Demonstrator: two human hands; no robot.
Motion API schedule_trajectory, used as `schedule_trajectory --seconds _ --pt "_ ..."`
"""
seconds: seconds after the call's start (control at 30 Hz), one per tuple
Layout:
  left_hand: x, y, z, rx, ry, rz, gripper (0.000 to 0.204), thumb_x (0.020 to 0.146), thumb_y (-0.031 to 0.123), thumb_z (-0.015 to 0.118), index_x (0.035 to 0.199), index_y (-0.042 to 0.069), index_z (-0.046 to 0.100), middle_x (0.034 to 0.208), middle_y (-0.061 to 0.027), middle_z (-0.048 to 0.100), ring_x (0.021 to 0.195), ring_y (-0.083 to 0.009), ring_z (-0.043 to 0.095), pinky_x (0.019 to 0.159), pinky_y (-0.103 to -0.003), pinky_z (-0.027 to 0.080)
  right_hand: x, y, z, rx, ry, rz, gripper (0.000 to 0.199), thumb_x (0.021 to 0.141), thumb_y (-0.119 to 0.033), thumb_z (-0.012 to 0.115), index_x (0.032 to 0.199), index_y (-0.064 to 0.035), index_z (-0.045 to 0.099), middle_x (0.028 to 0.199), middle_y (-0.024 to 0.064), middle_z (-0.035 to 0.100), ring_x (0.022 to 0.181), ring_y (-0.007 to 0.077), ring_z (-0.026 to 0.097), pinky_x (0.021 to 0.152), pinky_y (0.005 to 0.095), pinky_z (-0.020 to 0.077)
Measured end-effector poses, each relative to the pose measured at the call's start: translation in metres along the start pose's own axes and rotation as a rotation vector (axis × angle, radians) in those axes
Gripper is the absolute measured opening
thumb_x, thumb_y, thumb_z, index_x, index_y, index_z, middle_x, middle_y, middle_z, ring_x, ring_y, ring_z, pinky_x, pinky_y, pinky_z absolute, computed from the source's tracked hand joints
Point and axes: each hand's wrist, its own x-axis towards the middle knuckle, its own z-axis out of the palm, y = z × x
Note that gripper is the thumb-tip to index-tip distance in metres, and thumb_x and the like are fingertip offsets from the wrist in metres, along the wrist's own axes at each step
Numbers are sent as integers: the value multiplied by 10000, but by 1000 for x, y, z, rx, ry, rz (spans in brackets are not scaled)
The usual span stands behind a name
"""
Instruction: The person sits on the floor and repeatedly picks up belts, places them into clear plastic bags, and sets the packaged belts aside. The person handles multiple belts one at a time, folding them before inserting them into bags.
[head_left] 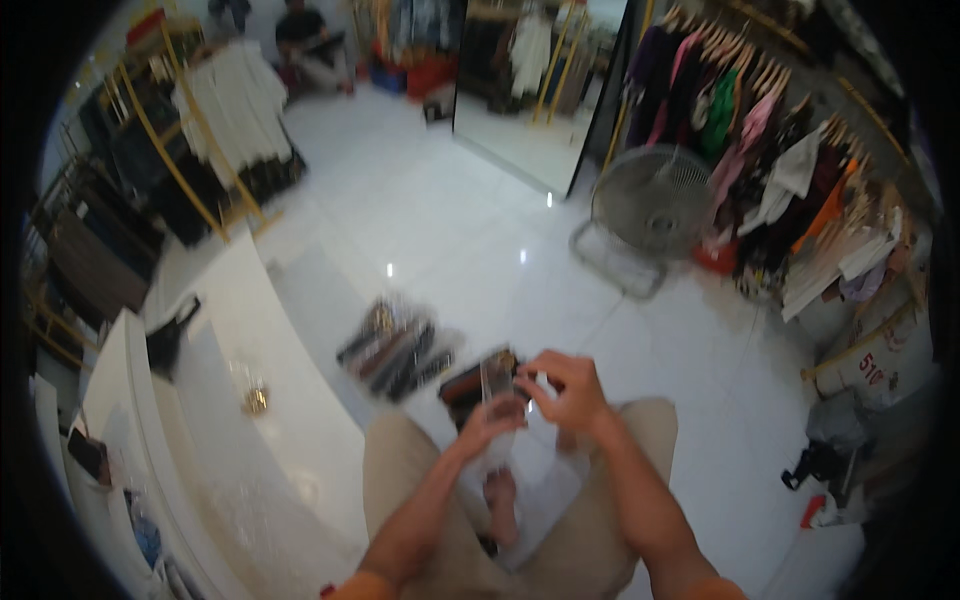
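Right of the long white table (228, 300), between two knees in beige cloth (398, 460), one clear packet (496, 380) is held up above the floor (430, 190). Its long axis runs roughly alongside the table, the upper end pointing away from the person and the lower end toward the lap. It looks like thin, smooth plastic, narrow and straight-sided; blur hides what, if anything, is inside.

Two bare hands work at it. The left hand (487, 427), nearer the table, has its grip closed around the packet's lower part. The right hand (570, 388), farther from the table, has thumb and forefinger brought close together at the upper edge — whether that grip pinches the plastic, I cannot tell.

Two piles lie on the glossy pale floor to the right of the table. The far pile (395, 350), nearer the table, holds long dark and brown strips, slanted side by side under a shiny film; the near pile (460, 390), partly behind the packet, has similar strips — too blurred to count in either. On the table itself sits one small gold-coloured heap (256, 401). Well to the table's right stands one round fan (655, 205) with a grey wire cage.
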Motion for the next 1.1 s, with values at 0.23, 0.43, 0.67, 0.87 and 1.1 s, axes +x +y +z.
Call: schedule_trajectory --seconds 0.23,0.43,0.67,0.87,1.1 --pt "3 27 8 -34 -214 -151 516 863 170 717 1331 20 561 1186 -62 598 1157 -172 575 1022 -344 468 -10 -1 8 -17 -418 287 417 788 -67 783 1200 -83 720 1042 91 740 610 193 590 595 315 506" --pt "5 30 5 -59 -300 -178 602 844 138 702 1400 1 515 1301 -93 575 1272 -205 531 1079 -363 423 -1 0 24 -109 -571 389 450 808 -64 777 1251 -100 704 1117 73 729 729 222 608 721 342 526" --pt "5 32 2 -205 -365 -196 560 841 127 687 1368 38 521 1281 -74 562 1155 -168 513 1007 -357 409 11 -10 28 -8 -402 415 393 811 -43 724 1199 -107 718 1077 36 711 727 223 631 704 345 525" --pt "6 27 1 -245 -360 -194 556 825 151 695 1347 54 530 1251 -52 552 1111 -151 485 969 -342 399 1 6 30 -47 -549 433 286 802 36 721 1085 -9 719 1010 28 676 652 147 494 593 303 443" --pt "4 43 6 -199 -342 -108 594 811 157 715 1361 52 517 1261 -39 554 1106 -139 502 942 -316 411 2 -1 16 263 -543 588 82 829 26 691 906 21 664 887 54 677 576 98 490 555 281 396"
